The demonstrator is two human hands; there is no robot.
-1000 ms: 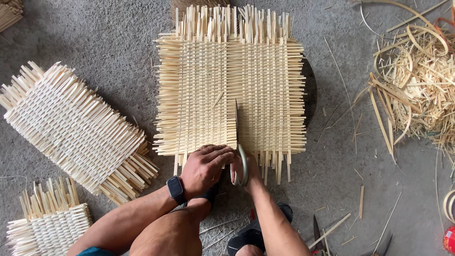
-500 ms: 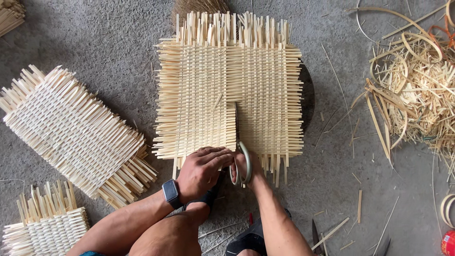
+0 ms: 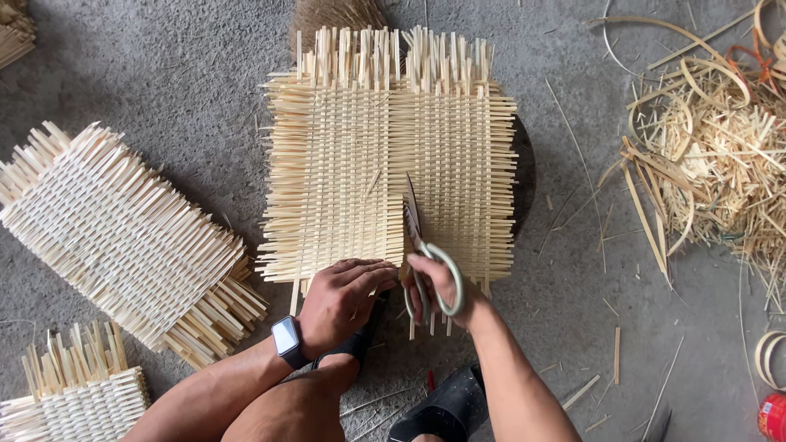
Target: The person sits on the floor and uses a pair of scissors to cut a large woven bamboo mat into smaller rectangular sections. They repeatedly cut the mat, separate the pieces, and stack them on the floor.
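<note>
The right hand [image 3: 442,290] is closed through the loops of scissors [image 3: 422,245], whose blades lie on the woven mat [image 3: 360,155] near its front edge. The left hand [image 3: 344,299], fingers curled, presses that edge down. 2 more mats [image 3: 115,229] lie left on the floor [image 3: 164,90], scraps [image 3: 720,155] right; bare floor between.

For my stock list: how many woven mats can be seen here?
4: one under the hands, one at left, one at bottom left, one cut off at top left. The stacks may hide more.
</note>
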